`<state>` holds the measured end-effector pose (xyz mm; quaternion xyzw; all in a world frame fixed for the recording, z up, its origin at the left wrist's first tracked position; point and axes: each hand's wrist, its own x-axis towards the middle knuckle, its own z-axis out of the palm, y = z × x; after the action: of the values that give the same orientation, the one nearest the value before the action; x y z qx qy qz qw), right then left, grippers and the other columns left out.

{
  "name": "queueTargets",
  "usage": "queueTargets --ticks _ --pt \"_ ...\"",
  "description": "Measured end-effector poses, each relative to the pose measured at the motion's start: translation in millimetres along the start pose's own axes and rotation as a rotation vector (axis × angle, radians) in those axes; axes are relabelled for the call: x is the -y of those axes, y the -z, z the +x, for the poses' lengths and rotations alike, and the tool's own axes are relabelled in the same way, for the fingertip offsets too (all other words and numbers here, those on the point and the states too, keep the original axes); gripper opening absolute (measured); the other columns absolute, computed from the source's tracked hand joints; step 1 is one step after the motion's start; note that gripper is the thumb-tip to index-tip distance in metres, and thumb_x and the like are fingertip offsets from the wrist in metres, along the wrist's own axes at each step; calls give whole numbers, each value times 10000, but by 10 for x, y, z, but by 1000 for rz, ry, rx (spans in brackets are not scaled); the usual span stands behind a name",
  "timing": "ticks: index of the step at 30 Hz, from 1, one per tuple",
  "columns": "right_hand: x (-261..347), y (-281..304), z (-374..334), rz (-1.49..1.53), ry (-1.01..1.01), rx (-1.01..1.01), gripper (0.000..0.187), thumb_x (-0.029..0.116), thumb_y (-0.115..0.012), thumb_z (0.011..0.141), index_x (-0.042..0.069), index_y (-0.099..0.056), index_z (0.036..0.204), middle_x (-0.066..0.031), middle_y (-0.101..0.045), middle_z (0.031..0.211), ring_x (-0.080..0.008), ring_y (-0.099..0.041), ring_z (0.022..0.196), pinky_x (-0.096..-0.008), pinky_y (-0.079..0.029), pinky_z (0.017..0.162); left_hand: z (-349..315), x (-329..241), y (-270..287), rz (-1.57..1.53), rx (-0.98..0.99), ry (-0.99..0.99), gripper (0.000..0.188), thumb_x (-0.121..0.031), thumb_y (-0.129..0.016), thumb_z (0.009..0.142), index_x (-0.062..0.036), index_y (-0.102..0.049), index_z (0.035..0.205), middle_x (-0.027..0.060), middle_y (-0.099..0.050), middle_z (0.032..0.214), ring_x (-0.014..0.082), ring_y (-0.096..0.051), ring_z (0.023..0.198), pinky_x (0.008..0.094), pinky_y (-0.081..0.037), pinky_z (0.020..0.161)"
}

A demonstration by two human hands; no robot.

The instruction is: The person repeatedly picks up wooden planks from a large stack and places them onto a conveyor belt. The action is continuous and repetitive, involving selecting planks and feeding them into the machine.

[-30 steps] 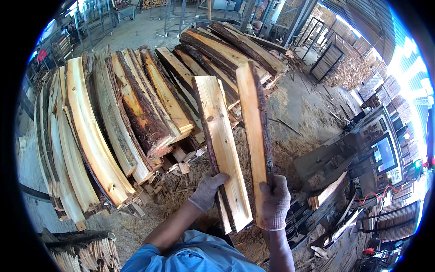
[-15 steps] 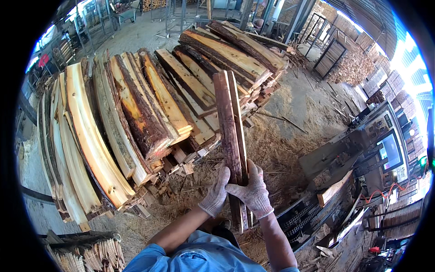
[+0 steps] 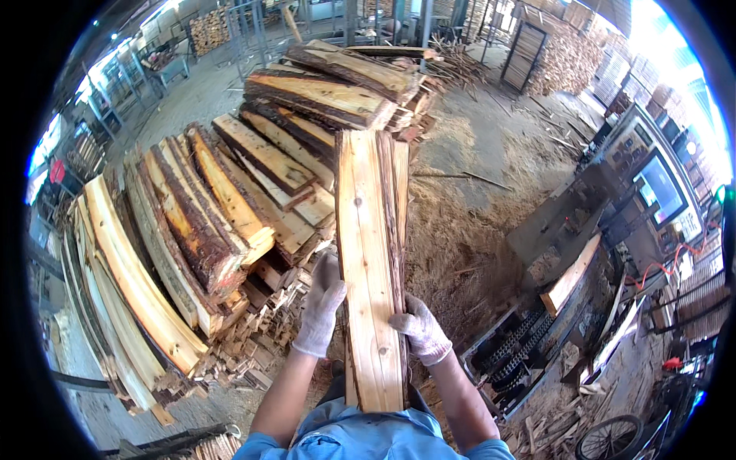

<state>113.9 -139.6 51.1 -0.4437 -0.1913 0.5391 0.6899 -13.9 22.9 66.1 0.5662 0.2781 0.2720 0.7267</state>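
Observation:
Upright in front of my body is a long bark-edged board (image 3: 369, 253), its pale knotty face turned toward me. Behind its right side shows the edge of a second board (image 3: 401, 192), held together with it. My left hand (image 3: 320, 303), in a whitish knit work glove, grips the left edge, with its fingers partly hidden behind the wood. My right hand (image 3: 422, 330), gloved likewise, is closed round the right edge with the thumb toward the front. The boards' lower end is close to my blue shirt.
A large stack of bark-edged boards (image 3: 201, 207) lies to the left and ahead. At the right stands a machine with a screen (image 3: 659, 184), beside a chain conveyor (image 3: 510, 356) and a loose board (image 3: 571, 276). Sawdust (image 3: 468, 253) and splinters cover the floor. A wheel (image 3: 609, 438) is at lower right.
The held boards have turned from edge-on to broad face toward me. My hands have moved apart, from close together to opposite edges. The stack has shifted left in view.

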Motion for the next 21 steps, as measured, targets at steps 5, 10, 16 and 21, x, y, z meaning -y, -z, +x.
queueTargets --ticks 5,10,16,21 --pt "-189 59 -261 257 102 -291 716 234 -746 895 -31 -440 1486 -127 -651 1284 -186 -648 1117 -337 -531 997 87 413 -414 -87 103 245 761 -364 -753 920 22 -449 1501 156 -610 1362 240 -569 1269 374 -464 1080" --pt "-37 394 -735 44 230 -459 768 290 -832 891 -33 -432 1462 -118 -637 1272 -159 -621 1114 -319 -520 996 -24 476 -1004 -190 334 208 752 -311 -720 940 7 -382 1531 164 -572 1382 251 -595 1225 370 -528 1020" --pt "399 678 -1698 202 298 -669 756 206 -851 859 -43 -446 1447 -141 -652 1277 -186 -672 1095 -331 -565 952 -299 403 -2190 8 747 8 875 -493 -685 953 -15 -304 1578 228 -501 1442 278 -542 1289 403 -471 1083" --pt "179 1223 -2372 213 582 -1065 701 201 -860 830 -14 -492 1386 -138 -676 1209 -212 -697 1014 -360 -588 928 -400 340 -2478 254 1034 -129 963 -501 -632 992 156 -209 1555 343 -446 1506 356 -458 1423 346 -356 1179"
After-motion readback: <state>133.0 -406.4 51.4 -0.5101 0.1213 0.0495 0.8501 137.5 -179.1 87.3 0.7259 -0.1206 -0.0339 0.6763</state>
